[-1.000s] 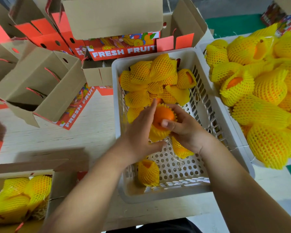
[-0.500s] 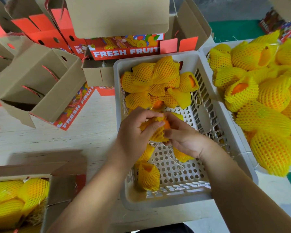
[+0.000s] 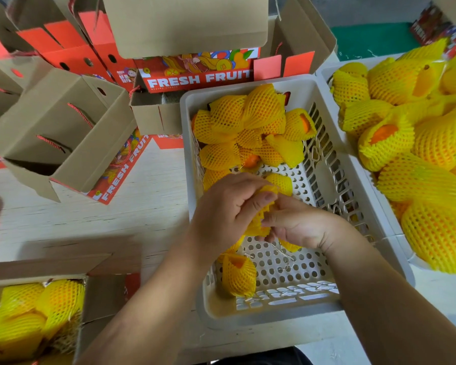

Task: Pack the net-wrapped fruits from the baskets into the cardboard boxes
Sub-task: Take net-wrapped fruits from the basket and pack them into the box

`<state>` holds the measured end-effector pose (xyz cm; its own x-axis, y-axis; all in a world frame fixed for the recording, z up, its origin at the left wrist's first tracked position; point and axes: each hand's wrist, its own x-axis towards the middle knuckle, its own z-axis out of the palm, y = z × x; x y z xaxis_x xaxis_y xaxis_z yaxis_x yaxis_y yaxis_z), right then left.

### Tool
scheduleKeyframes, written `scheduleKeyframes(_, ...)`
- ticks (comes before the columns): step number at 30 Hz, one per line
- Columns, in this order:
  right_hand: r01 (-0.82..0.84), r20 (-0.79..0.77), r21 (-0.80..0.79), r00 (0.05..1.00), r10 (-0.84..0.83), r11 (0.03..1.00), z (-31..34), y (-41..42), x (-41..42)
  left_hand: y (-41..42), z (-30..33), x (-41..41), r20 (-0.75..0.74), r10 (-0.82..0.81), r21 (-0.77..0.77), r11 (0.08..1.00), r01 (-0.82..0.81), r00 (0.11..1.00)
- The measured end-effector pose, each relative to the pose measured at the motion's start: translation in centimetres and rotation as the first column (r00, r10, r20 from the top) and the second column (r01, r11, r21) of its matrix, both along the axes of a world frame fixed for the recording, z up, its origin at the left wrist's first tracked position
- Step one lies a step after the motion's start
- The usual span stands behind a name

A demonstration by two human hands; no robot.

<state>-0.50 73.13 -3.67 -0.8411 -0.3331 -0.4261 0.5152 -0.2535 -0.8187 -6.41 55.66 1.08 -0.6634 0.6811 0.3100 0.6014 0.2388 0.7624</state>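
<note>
Net now fully over fruit (image 3: 261, 217); left hand (image 3: 225, 209) and right hand (image 3: 298, 223) fingers clamp it, basket (image 3: 358, 233) at 12 o'clock.

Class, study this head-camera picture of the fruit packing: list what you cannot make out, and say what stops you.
- Held fruit, head view: the left hand and right hand cover most of it.
- Packed box, head view: cut off by the left and bottom edges, so its count is unknown.
- Right basket, head view: cut off by the right edge.
- Small print under FRESH FRUIT: too small.
</note>
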Motion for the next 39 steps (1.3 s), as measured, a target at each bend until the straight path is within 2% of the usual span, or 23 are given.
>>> scheduleKeyframes(2, -0.003, 0.027, 0.085, 1.0, 0.001, 0.996, -0.3, -0.4, 0.1, 0.2, -0.4, 0.3, 0.011, -0.023, -0.005, 1.0, 0.023, 1.0)
scheduleKeyframes(3, 0.02, 0.052, 0.065, 0.998, -0.024, 0.998, -0.4, -0.5, 0.0, 0.1, -0.6, 0.3, 0.046, 0.015, 0.012, 1.0, -0.016, 0.999)
scheduleKeyframes(6, 0.029, 0.082, -0.147, 0.996, -0.017, 0.989, -0.1, -0.3, -0.1, -0.1, -1.0, 0.3, 0.223, 0.192, 0.034, 0.978, -0.204, 0.956)
scheduleKeyframes(7, 0.009, 0.08, -0.227, 0.997, 0.009, 0.974, 0.1, -0.2, -0.2, -0.2, -1.1, 0.3, 0.217, 0.228, 0.042, 0.969, -0.242, 0.949)
scheduleKeyframes(9, 0.013, 0.058, -0.281, 0.998, 0.004, 0.96, 0.3, -0.2, -0.3, -0.1, -1.2, 0.1, 0.074, 0.29, 0.067, 0.953, -0.294, 0.954)
scheduleKeyframes(11, 0.07, 0.026, -0.216, 0.997, -0.066, 0.974, 0.3, -0.1, -0.3, -0.1, -1.1, -0.1, -0.084, 0.313, 0.082, 0.948, -0.306, 0.946)
scheduleKeyframes(14, 0.125, -0.063, -0.06, 0.99, -0.129, 0.99, 0.0, -0.7, -0.2, 0.1, -1.2, 0.4, -0.134, 0.248, 0.067, 0.968, -0.241, 0.959)
scheduleKeyframes(16, 0.137, -0.106, 0.002, 0.985, -0.136, 0.991, 0.1, -0.7, -0.1, 0.4, -1.1, 1.1, -0.025, 0.163, 0.057, 0.985, -0.161, 0.986)
scheduleKeyframes(17, 0.143, -0.101, -0.001, 0.985, -0.142, 0.99, 0.3, -0.6, -0.1, 0.4, -0.9, 1.2, 0.1, 0.099, 0.042, 0.994, -0.104, 0.99)
scheduleKeyframes(19, 0.199, -0.047, -0.091, 0.978, -0.204, 0.976, 0.6, -0.1, 0.1, 0.2, -0.2, 0.8, 0.406, -0.043, -0.017, 0.998, 0.055, 0.913)
scheduleKeyframes(20, 0.239, -0.002, -0.134, 0.97, -0.241, 0.962, 0.6, 0.1, 0.2, 0.0, 0.1, 0.4, 0.479, -0.085, -0.057, 0.99, 0.128, 0.874)
scheduleKeyframes(22, 0.225, 0.07, -0.189, 0.974, -0.216, 0.956, 0.9, 0.2, 0.3, -0.4, 0.1, -0.1, 0.417, -0.082, -0.154, 0.975, 0.159, 0.905)
scheduleKeyframes(24, 0.233, 0.109, -0.253, 0.971, -0.212, 0.939, 0.8, 0.5, -0.3, -0.7, 0.0, 0.0, 0.425, 0.069, -0.127, 0.992, -0.016, 0.903)
scheduleKeyframes(25, 0.34, 0.162, -0.228, 0.937, -0.309, 0.913, 0.3, 0.8, -1.2, -1.0, 0.1, 0.3, 0.5, 0.174, -0.06, 0.984, -0.166, 0.848)
scheduleKeyframes(26, 0.464, 0.209, -0.059, 0.872, -0.443, 0.884, -0.2, 1.2, -2.4, -1.1, 0.4, 0.6, 0.606, 0.251, 0.003, 0.948, -0.317, 0.755)
scheduleKeyframes(27, 0.509, 0.204, 0.283, 0.796, -0.57, 0.813, -0.7, 1.4, -3.8, -1.3, 0.6, 0.8, 0.726, 0.274, 0.044, 0.896, -0.441, 0.63)
scheduleKeyframes(28, 0.37, 0.181, 0.648, 0.774, -0.607, 0.666, -1.4, 1.5, -4.8, -1.5, 0.7, 0.8, 0.823, 0.261, 0.051, 0.851, -0.523, 0.504)
scheduleKeyframes(29, 0.121, 0.216, 0.851, 0.806, -0.551, 0.511, -2.4, 1.3, -5.4, -1.9, 0.7, 0.6, 0.886, 0.224, 0.05, 0.825, -0.564, 0.407)
scheduleKeyframes(30, -0.061, 0.257, 0.917, 0.845, -0.469, 0.393, -3.4, 1.0, -5.6, -2.4, 0.7, 0.5, 0.922, 0.172, 0.065, 0.816, -0.575, 0.347)
scheduleKeyframes(31, -0.136, 0.269, 0.934, 0.877, -0.399, 0.33, -4.2, 0.5, -5.7, -3.1, 0.8, 0.4, 0.943, 0.107, 0.097, 0.819, -0.566, 0.315)
scheduleKeyframes(34, -0.081, 0.164, 0.961, 0.937, -0.31, 0.264, -5.5, -0.7, -5.8, -5.1, 1.3, 0.4, 0.972, -0.097, 0.203, 0.799, -0.567, 0.212)
scheduleKeyframes(36, 0.009, 0.065, 0.957, 0.967, -0.246, 0.289, -4.8, -1.8, -5.8, -6.6, 1.6, 0.4, 0.972, -0.212, 0.229, 0.739, -0.633, 0.105)
scheduleKeyframes(39, 0.274, -0.162, 0.824, 0.952, -0.258, 0.496, -1.4, -3.8, -4.9, -9.1, 1.8, 0.1, 0.933, -0.359, 0.268, 0.658, -0.704, 0.019)
